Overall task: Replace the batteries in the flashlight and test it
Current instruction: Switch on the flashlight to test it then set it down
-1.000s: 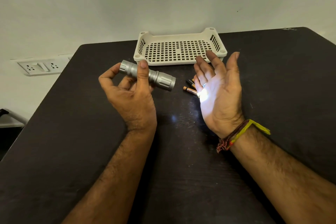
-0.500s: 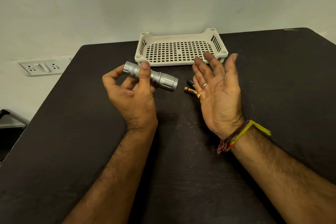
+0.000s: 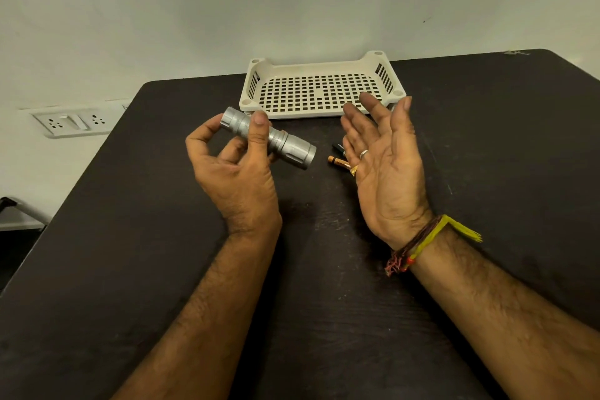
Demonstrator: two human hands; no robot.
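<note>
Down at the near edge, two bare forearms reach in over the dark counter (image 3: 97, 269). On the right wrist sits a thread bracelet (image 3: 418, 245), red, brown and yellow, its yellow tail sticking out to the side. Up from there, the right hand (image 3: 388, 169) is held palm-up and tilted, fingers straight and spread, gripping nothing; a silver ring (image 3: 364, 153) shows on one finger and a gold one lower down.

Across from it, the left hand (image 3: 238, 169) has its grip clamped on the silver flashlight (image 3: 269, 138): the thumb lies over the top of the knurled barrel, the fingers curl beneath, and the index finger hooks around toward the tail cap. The flashlight is held above the counter, lying at a slant, its wide head poking out of the grip toward the open right palm, the tail end pointing away to the left. No glow is visible on that palm.

Just beyond the flashlight's head, between it and the right hand's fingers, two loose batteries (image 3: 337, 161) lie on the counter, one copper-topped, one darker, partly hidden behind the fingers.

Farther out from the grip, a cream perforated plastic tray (image 3: 250, 88) sits on the counter near the wall. Off to the left, on the wall, a white socket plate (image 3: 73, 122).
</note>
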